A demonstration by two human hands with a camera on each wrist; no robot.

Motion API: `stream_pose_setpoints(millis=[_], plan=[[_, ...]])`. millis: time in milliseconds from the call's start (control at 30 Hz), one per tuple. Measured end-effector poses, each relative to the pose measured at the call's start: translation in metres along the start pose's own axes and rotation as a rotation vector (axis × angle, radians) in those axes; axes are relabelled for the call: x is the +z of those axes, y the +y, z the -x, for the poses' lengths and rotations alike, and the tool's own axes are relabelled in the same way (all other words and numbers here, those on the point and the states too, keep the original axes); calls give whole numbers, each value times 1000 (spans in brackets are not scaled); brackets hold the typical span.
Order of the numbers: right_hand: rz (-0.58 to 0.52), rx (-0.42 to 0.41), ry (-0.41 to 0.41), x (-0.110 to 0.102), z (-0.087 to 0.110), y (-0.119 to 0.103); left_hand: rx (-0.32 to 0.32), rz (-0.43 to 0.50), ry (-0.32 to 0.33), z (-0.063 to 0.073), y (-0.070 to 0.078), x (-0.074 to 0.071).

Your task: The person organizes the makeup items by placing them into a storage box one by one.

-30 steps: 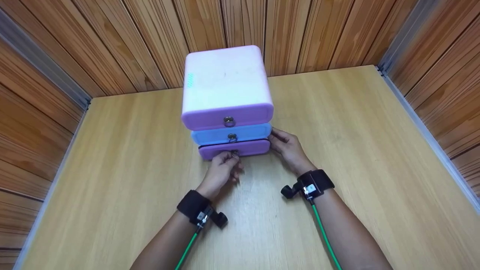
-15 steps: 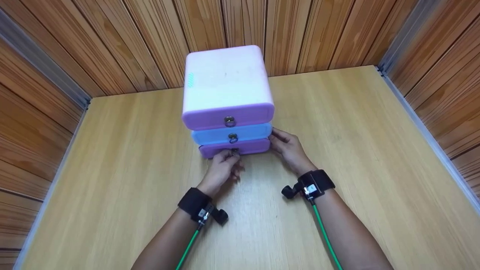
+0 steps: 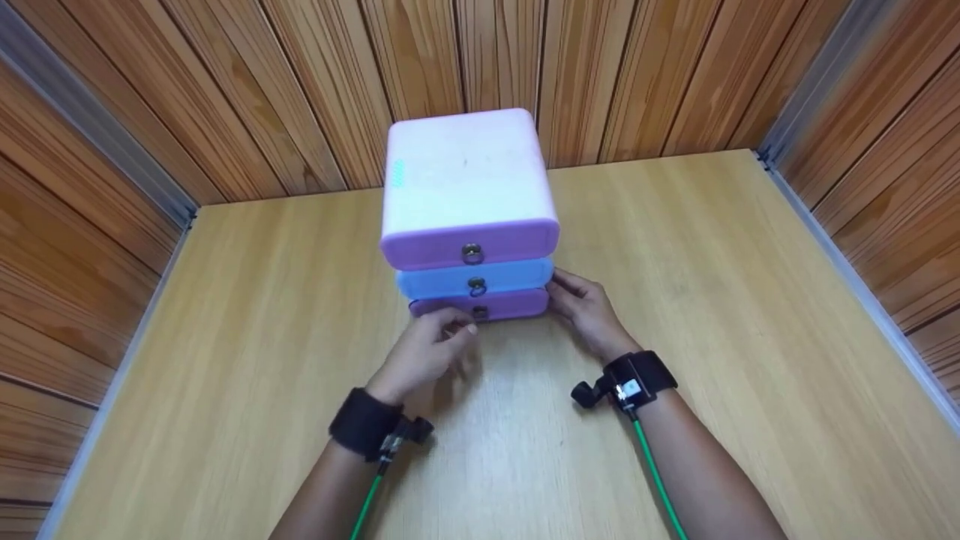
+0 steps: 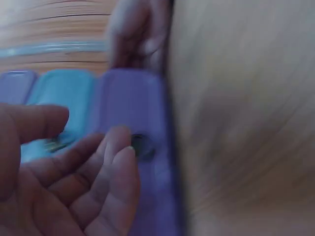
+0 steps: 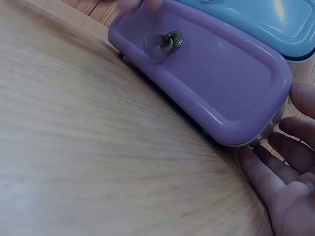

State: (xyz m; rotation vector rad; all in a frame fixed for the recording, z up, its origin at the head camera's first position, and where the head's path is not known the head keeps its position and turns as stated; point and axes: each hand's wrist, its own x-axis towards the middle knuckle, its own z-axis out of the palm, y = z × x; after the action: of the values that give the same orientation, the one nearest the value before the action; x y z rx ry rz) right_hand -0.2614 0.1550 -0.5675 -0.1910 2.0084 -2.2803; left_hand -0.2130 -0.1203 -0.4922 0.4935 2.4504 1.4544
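A small drawer cabinet with a pale pink top stands on the table. Its fronts are a purple top drawer, a blue middle drawer and a purple bottom drawer, all pushed in. My left hand is just in front of the bottom drawer, fingers loosely bent and holding nothing. Close to its fingertips is the bottom drawer's ring pull, whose ring looks blurred in the right wrist view. My right hand rests its fingertips against the cabinet's lower right side.
The wooden table spreads to both sides and in front of the cabinet. Wood-panelled walls enclose it behind and at the sides. Each wrist wears a black strap with a camera and a green cable.
The bottom drawer has slid back until its dark upper gap closed. My left hand has let go of its ring pull and drawn off to the left. The right hand keeps its place.
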Motion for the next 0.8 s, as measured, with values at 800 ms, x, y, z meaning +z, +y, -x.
stream_pose_setpoints(millis=[800], plan=[[40, -18, 10, 0, 1, 2, 224, -561, 341, 30, 20, -94]])
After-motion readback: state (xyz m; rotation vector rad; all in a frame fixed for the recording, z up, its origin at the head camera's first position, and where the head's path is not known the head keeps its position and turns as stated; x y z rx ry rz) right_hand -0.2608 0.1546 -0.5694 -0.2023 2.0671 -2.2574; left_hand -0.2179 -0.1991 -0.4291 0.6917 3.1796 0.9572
